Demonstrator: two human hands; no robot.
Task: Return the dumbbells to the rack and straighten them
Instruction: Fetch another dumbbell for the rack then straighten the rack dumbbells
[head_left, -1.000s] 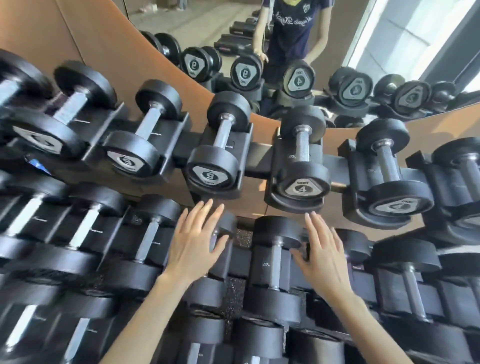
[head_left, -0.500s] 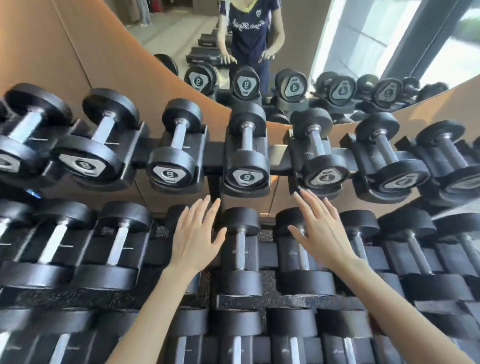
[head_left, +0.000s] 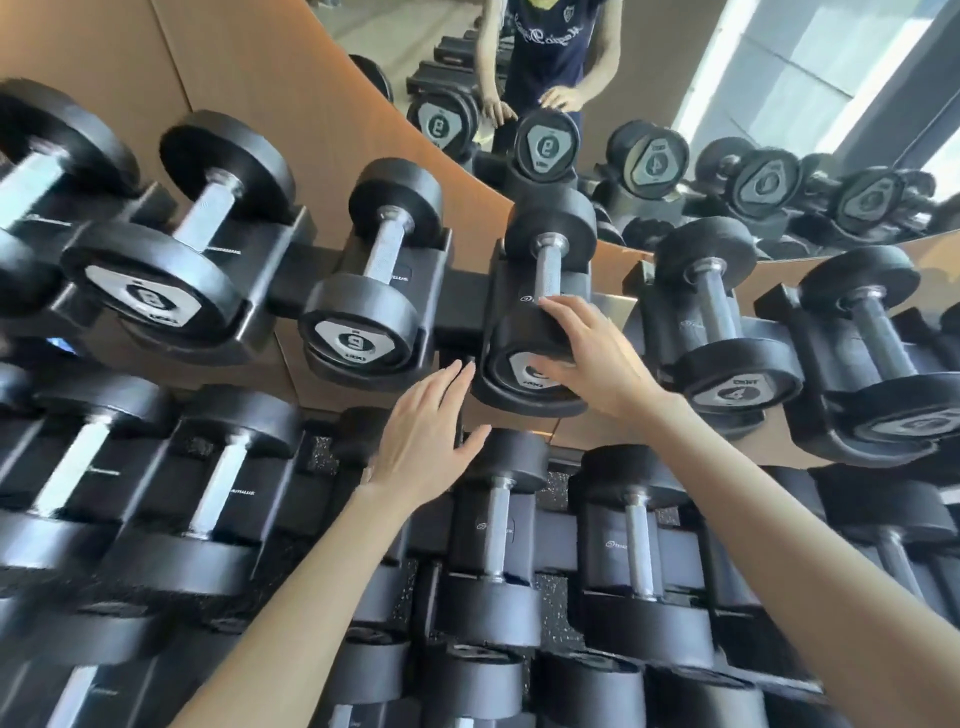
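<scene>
1. Cupping the front head of a top-row dumbbell (head_left: 544, 270), the right hand (head_left: 597, 358) curls fingers over it, thumb across its label. The dumbbell sits in its rack (head_left: 462, 306) cradle.
2. Its handle runs straight away toward the wall. The left hand (head_left: 426, 441), fingers straight and empty, hovers just below-left.
3. The hand mostly hides the label.

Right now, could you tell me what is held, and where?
The right hand grips a top-row dumbbell by its front head; the left hand holds nothing.

Right hand (head_left: 597, 364) now grasping top-row dumbbell (head_left: 546, 260), left hand (head_left: 426, 436) raised
</scene>
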